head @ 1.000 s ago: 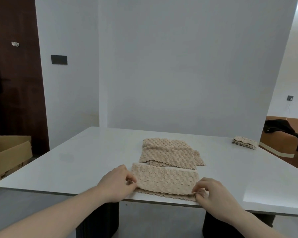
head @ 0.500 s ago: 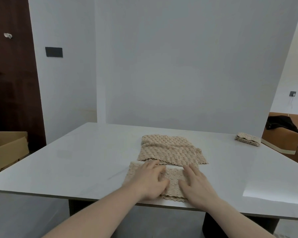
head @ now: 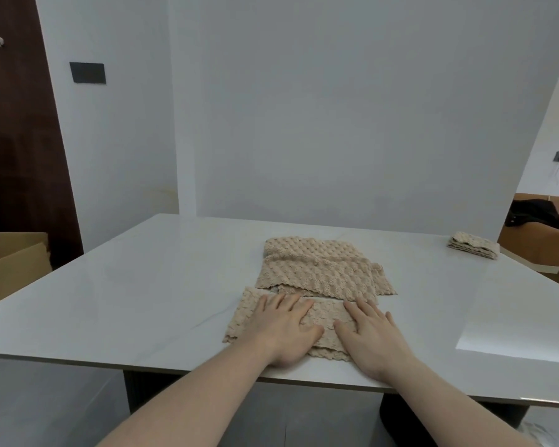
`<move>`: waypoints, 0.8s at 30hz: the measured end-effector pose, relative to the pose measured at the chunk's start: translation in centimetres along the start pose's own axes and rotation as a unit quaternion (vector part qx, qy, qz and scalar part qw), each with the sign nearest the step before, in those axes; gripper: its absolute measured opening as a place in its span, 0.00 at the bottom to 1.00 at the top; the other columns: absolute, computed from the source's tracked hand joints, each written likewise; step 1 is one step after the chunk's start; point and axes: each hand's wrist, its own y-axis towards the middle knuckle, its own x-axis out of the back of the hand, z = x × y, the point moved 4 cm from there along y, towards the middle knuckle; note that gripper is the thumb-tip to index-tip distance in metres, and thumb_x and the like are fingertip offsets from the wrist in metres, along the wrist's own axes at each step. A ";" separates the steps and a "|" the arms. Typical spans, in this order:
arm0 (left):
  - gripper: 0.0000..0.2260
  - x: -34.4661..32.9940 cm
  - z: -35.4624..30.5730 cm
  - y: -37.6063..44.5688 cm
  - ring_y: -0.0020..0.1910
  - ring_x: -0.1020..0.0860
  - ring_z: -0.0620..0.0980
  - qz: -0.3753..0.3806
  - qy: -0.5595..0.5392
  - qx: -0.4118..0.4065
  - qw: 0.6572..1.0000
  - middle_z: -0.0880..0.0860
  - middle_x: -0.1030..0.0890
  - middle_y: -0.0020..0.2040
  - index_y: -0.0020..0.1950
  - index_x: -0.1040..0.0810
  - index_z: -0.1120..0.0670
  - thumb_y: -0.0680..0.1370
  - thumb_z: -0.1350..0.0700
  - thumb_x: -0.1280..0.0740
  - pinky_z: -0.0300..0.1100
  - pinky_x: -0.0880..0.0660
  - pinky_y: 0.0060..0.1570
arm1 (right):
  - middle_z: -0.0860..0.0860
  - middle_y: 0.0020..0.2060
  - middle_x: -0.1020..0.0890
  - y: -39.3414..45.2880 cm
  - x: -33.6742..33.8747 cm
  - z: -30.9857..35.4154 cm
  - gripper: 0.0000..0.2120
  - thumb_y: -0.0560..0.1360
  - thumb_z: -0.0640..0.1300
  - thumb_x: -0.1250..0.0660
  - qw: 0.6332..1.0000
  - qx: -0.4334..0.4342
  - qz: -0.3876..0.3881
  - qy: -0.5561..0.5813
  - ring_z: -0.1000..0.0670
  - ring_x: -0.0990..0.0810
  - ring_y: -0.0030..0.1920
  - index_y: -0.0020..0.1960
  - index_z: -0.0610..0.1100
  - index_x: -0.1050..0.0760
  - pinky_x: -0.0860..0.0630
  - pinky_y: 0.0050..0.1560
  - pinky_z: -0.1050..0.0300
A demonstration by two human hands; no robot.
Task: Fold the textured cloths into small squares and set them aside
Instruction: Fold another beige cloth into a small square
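Note:
A beige textured cloth point(head: 243, 319), folded into a long strip, lies at the near edge of the white table point(head: 142, 285). My left hand point(head: 283, 330) and my right hand point(head: 373, 338) rest flat on it, palms down, fingers spread, side by side. They hide most of its middle and right part. Just behind it lies a pile of loosely laid beige textured cloths point(head: 320, 269). A small folded stack of the same cloth point(head: 473, 245) sits at the far right edge of the table.
A cardboard box point(head: 10, 262) stands left of the table. A white wall panel point(head: 336, 108) rises behind the table. An orange-brown seat with a dark garment point(head: 539, 217) is at the right.
One second ago both hands pinched the strip's left and right ends. They have since come inward and now press flat on the cloth.

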 end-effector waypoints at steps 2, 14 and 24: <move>0.34 0.0 0.1 -0.1 0.83 0.57 0.50 -0.006 -0.001 0.002 1.000 0.45 0.55 0.84 0.83 0.53 0.42 0.79 0.31 0.56 0.56 0.61 0.80 | 0.52 0.83 0.49 -0.1 0.0 0.0 0.33 0.82 0.63 0.51 1.000 0.001 -0.007 0.000 0.50 0.54 0.83 0.83 0.51 0.47 0.57 0.81 0.44; 0.36 0.1 -0.2 -2.3 0.82 0.60 0.51 0.030 -0.011 0.028 0.999 0.47 0.56 0.84 0.84 0.56 0.43 0.79 0.29 0.56 0.56 0.64 0.79 | 0.53 0.83 0.53 0.5 -0.1 -0.8 0.34 0.82 0.66 0.55 0.997 0.048 0.049 -0.044 0.51 0.57 0.82 0.84 0.52 0.54 0.60 0.81 0.43; 0.36 2.7 1.2 -3.5 0.81 0.48 0.53 0.044 0.016 0.018 0.999 0.47 0.45 0.83 0.83 0.48 0.42 0.78 0.28 0.54 0.57 0.53 0.79 | 0.57 0.82 0.49 -0.5 0.4 -0.6 0.33 0.81 0.66 0.50 0.997 0.071 0.034 0.008 0.55 0.55 0.82 0.83 0.56 0.48 0.58 0.82 0.49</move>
